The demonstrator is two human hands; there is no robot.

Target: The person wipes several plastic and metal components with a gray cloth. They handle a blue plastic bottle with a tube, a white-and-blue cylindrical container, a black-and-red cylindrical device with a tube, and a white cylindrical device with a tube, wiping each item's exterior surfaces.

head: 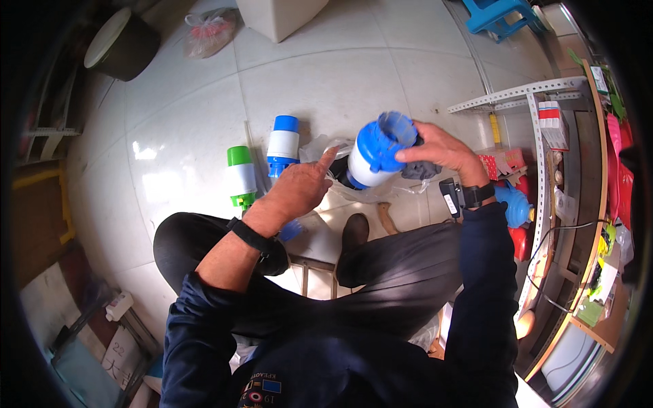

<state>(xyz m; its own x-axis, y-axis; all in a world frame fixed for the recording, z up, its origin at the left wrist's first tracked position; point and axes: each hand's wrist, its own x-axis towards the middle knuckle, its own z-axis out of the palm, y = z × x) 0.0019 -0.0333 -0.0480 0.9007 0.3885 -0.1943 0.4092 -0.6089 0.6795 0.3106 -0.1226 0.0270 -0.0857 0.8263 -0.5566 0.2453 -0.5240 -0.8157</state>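
Observation:
My right hand [443, 149] grips the rim end of a blue and white manual water pump [378, 153], its wide round opening facing up. Just left of that pump is my left hand [302, 189], index finger extended, holding nothing that I can see. A second blue and white pump [283, 144] stands beyond my left wrist, with a green and white pump [241, 176] to its left. Crumpled clear plastic [321, 149] and dark material lie beneath the held pump. A grey cloth-like bundle [421, 170] shows below my right hand.
A perforated metal shelf frame [533, 148] stands at the right, holding boxes and a light-blue container [512, 205]. A brown curved piece [387, 218] lies by my shoe. Farther off are a dark bucket [127, 51], a tied plastic bag [210, 34] and a blue plastic stool [502, 18].

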